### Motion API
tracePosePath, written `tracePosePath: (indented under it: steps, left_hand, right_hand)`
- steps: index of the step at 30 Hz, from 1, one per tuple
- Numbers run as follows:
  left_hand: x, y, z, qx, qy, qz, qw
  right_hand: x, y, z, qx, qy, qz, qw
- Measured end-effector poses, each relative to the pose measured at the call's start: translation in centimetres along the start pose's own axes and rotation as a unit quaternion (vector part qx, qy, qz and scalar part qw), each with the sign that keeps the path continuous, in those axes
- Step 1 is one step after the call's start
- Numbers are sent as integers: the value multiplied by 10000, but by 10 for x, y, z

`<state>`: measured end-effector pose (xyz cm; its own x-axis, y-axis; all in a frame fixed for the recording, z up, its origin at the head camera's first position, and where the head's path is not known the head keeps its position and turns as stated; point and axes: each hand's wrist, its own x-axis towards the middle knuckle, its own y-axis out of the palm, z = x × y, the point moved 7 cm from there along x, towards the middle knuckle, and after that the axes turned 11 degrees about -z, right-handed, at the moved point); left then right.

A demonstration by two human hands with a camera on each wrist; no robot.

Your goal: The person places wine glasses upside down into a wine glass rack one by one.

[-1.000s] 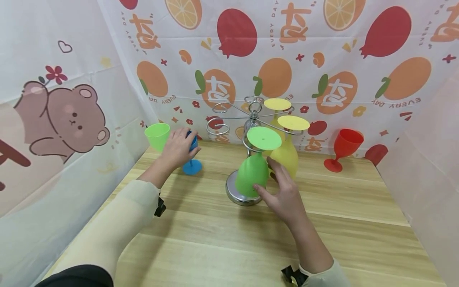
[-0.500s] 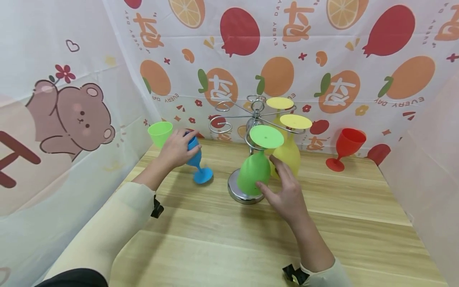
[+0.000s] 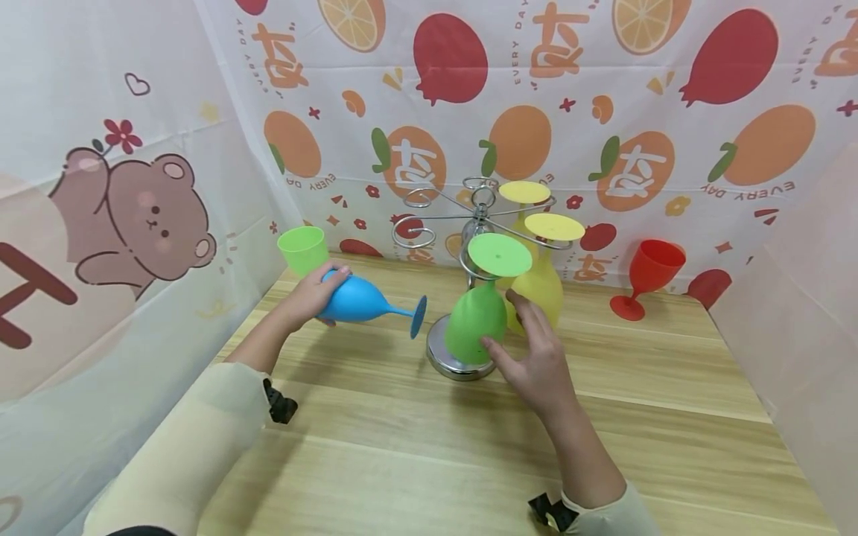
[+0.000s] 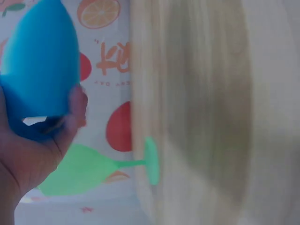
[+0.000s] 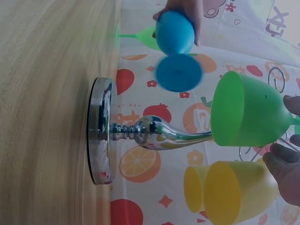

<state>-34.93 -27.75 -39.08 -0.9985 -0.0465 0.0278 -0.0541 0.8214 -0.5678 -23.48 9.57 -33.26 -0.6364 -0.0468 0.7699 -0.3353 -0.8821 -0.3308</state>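
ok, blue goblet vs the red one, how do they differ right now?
Pose: the blue goblet is tipped sideways, off the table; the red goblet stands upright on it.
Support: the left grip holds the blue goblet; no hand touches the red goblet.
Shared: both have a bowl, thin stem and round foot, and neither hangs on the rack.

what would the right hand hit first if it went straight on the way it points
Most likely the green goblet hanging from the metal rack; whether the right hand already touches it is unclear.
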Motion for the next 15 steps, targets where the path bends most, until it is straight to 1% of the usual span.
tracePosePath:
  steps: [3,6,8,11,13,15]
  left_hand:
    - [-8,4,14,-695,-465,192,9963]
    - [-15,12,24,-1401,-754,305,9868]
    - [-20,20,27,-1953,-887,380,9760]
    - [-28,35,25,-2730,-977,484,9558]
    - [-33,45,22,-3118,-978,560,9435]
    - [-38,55,17,-3417,-971,571,9330]
  right_hand:
    - [0,0,0,17,1,1,10000]
    - [-1,0,1,26,-1,-17,10000]
    - [-2,0,1,28,-23,-54,10000]
    - [-3,0,1,13,-79,-148,9999]
    - [-3,-1,2,-14,-125,-250,9996]
    - [-3,-2,3,-16,-236,-425,9988]
